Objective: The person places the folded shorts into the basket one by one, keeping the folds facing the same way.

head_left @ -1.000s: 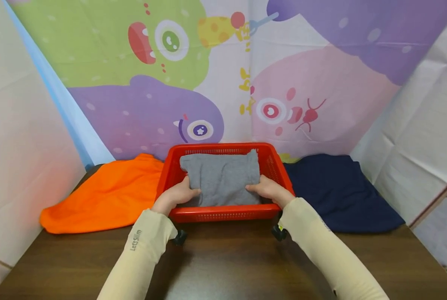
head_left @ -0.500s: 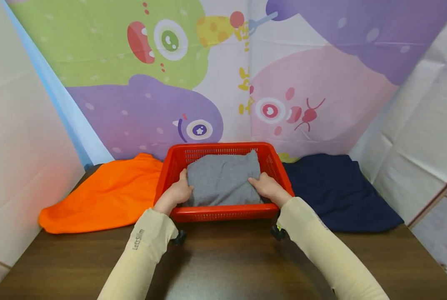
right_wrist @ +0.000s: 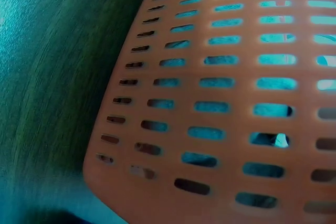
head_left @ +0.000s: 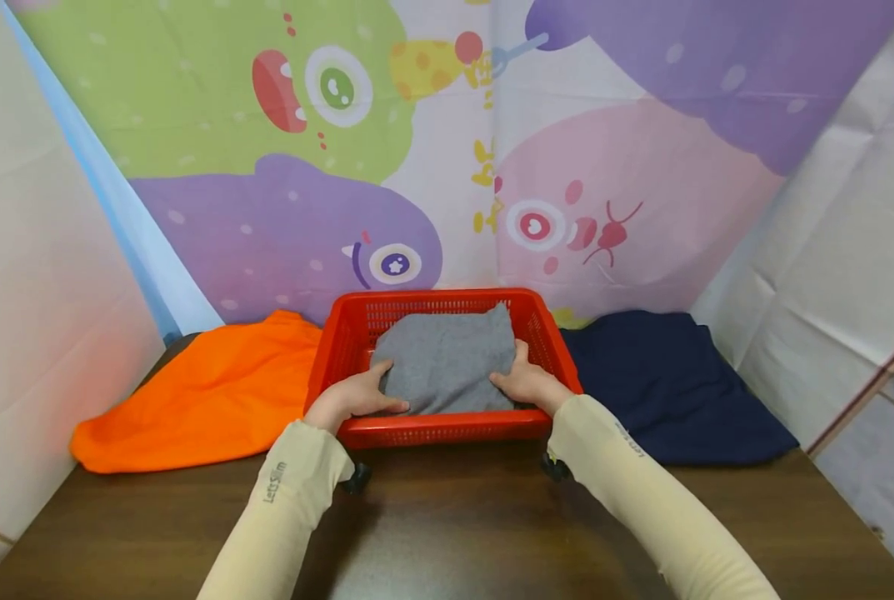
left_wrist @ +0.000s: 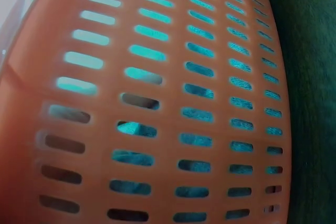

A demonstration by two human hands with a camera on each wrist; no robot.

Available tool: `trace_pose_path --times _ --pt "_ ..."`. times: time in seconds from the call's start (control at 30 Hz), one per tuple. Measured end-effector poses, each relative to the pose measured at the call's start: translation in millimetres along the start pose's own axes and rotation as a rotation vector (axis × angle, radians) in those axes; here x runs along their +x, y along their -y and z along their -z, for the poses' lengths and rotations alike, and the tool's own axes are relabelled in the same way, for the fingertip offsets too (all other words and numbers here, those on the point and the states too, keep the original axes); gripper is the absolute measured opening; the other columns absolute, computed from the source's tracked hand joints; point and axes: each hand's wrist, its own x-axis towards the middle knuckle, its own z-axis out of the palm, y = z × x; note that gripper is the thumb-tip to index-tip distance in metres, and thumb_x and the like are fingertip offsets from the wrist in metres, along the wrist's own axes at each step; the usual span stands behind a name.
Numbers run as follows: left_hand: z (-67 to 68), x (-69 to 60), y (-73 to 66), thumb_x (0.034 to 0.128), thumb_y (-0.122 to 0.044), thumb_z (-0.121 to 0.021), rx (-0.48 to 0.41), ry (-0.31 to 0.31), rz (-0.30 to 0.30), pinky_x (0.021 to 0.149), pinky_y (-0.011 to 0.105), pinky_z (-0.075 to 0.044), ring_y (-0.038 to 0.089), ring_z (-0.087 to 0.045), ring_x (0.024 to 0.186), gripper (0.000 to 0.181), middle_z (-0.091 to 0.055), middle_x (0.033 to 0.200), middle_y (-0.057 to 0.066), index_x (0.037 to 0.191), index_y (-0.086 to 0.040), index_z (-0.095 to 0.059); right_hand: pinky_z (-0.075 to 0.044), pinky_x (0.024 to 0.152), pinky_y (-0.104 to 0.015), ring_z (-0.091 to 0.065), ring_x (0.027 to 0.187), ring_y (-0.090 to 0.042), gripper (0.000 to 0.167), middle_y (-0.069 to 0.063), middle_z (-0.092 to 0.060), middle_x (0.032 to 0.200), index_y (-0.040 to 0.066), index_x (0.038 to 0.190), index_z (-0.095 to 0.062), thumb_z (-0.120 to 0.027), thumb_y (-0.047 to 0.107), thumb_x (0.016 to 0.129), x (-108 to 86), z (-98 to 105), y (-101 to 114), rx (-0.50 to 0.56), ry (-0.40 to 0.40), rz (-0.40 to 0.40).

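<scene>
In the head view, a folded grey garment [head_left: 447, 358] lies in a red plastic basket [head_left: 447, 429] with slotted walls. My left hand [head_left: 357, 393] reaches over the near-left rim. Its thumb and index finger are spread apart at the garment's left edge. On the opposite side my right hand [head_left: 529, 383] rests against the garment's right edge, thumb on top and index finger pointing away. The other fingers of both hands are hidden. Both wrist views are filled by the basket's wall [left_wrist: 168, 90], with grey fabric [right_wrist: 218, 82] glimpsed through the slots.
A spread orange cloth [head_left: 207, 387] lies left of the basket, and a navy cloth [head_left: 664, 387] lies to its right. Everything stands on a dark wooden table [head_left: 454, 525]. Behind is a cartoon-printed curtain [head_left: 454, 183]; pale sheets flank both sides.
The garment's upper-left corner has gone down and its left edge has drawn inward. My left hand has let go and come nearer the front rim. The right thumb and index finger have spread.
</scene>
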Motion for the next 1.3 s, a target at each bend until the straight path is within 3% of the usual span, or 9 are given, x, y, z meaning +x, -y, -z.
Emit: trace_pose_path --times 0.3,0.47,0.57,0.67,0.7,0.8,0.97,1.2,1.3 --pt "1.0 3.7 -0.4 0.0872 -0.018 -0.058 -0.024 -0.174 0.021 0.104 0.049 -0.030 0.036 -0.039 0.122 0.059 -0.038 0.139 0.021 0.139 -0.003 -0.034 -0.039 0.096 -0.045 -0.053 0.107 -0.033 0.069 -0.023 -0.048 0.127 0.005 0.142 -0.005 -0.046 0.031 0.094 -0.5 2.1 1.1 -0.010 -0.058 0.045" --pt "-1.9 6.3 2.7 0.0838 -0.020 -0.062 0.136 -0.185 -0.002 0.100 0.048 -0.034 0.037 -0.044 0.117 0.056 -0.047 0.130 0.023 0.132 0.001 -0.043 -0.038 0.098 -0.044 -0.050 0.113 -0.033 0.075 -0.024 -0.047 0.129 -0.002 0.143 -0.005 -0.051 0.028 0.092 -0.5 1.7 -0.2 -0.071 -0.036 0.040" --pt "-5.3 6.0 2.4 0.0798 -0.020 -0.066 0.230 -0.202 -0.015 0.094 0.048 -0.040 0.037 -0.049 0.107 0.057 -0.048 0.125 0.025 0.129 0.001 -0.046 -0.039 0.097 -0.046 -0.049 0.113 -0.037 0.086 -0.028 -0.041 0.131 -0.005 0.142 0.001 -0.058 0.026 0.088 1.1 -2.4 -0.2 -0.154 -0.087 0.070" --pt "-8.2 4.3 -1.5 0.0759 -0.018 -0.070 0.308 -0.255 -0.079 0.091 0.050 -0.043 0.037 -0.048 0.107 0.058 -0.042 0.128 0.026 0.126 0.001 -0.049 -0.042 0.093 -0.048 -0.045 0.116 -0.039 0.087 -0.027 -0.034 0.135 0.002 0.144 -0.007 -0.066 0.021 0.083 1.9 -5.8 1.8 -0.283 -0.193 0.198" --pt "-9.0 3.7 -3.0 0.0745 -0.017 -0.072 0.332 -0.276 -0.118 0.090 0.050 -0.043 0.037 -0.049 0.107 0.056 -0.042 0.128 0.025 0.124 0.000 -0.051 -0.040 0.095 -0.050 -0.039 0.122 -0.040 0.085 -0.026 -0.024 0.142 0.004 0.144 -0.013 -0.067 0.019 0.081 1.7 -6.7 2.4 -0.330 -0.228 0.260" --pt "-10.8 4.3 -6.2 0.0742 -0.014 -0.072 0.374 -0.299 -0.241 0.092 0.048 -0.043 0.034 -0.051 0.107 0.049 -0.049 0.126 0.019 0.119 -0.003 -0.056 -0.037 0.096 -0.052 -0.027 0.129 -0.038 0.073 -0.020 -0.022 0.144 0.011 0.141 -0.031 -0.069 0.018 0.079 0.2 -7.2 4.5 -0.488 -0.291 0.428" --pt "-12.4 5.4 -9.8 0.0785 -0.014 -0.068 0.376 -0.251 -0.334 0.089 0.040 -0.046 0.023 -0.057 0.096 0.033 -0.060 0.111 0.008 0.111 -0.010 -0.063 -0.026 0.105 -0.052 -0.021 0.134 -0.035 0.067 -0.015 -0.024 0.146 0.012 0.140 -0.035 -0.066 0.025 0.082 -0.7 -7.3 4.6 -0.601 -0.226 0.497" --pt "-10.2 7.1 -9.2 0.0782 -0.013 -0.067 0.438 -0.061 -0.205 0.100 0.045 -0.037 0.028 -0.052 0.110 0.047 -0.057 0.123 0.011 0.124 -0.011 -0.057 -0.016 0.109 -0.052 -0.007 0.139 -0.033 0.080 -0.010 -0.006 0.153 0.015 0.146 -0.016 -0.061 0.037 0.084 2.0 -7.3 8.1 -0.602 -0.019 0.397" --pt "-8.5 8.9 -8.6 0.0790 -0.013 -0.066 0.461 0.006 -0.189 0.102 0.048 -0.032 0.031 -0.049 0.113 0.050 -0.054 0.126 0.014 0.127 -0.010 -0.053 -0.013 0.109 -0.052 -0.002 0.140 -0.031 0.083 -0.008 0.000 0.153 0.017 0.147 -0.010 -0.061 0.037 0.084 3.5 -6.7 9.4 -0.587 0.034 0.358"
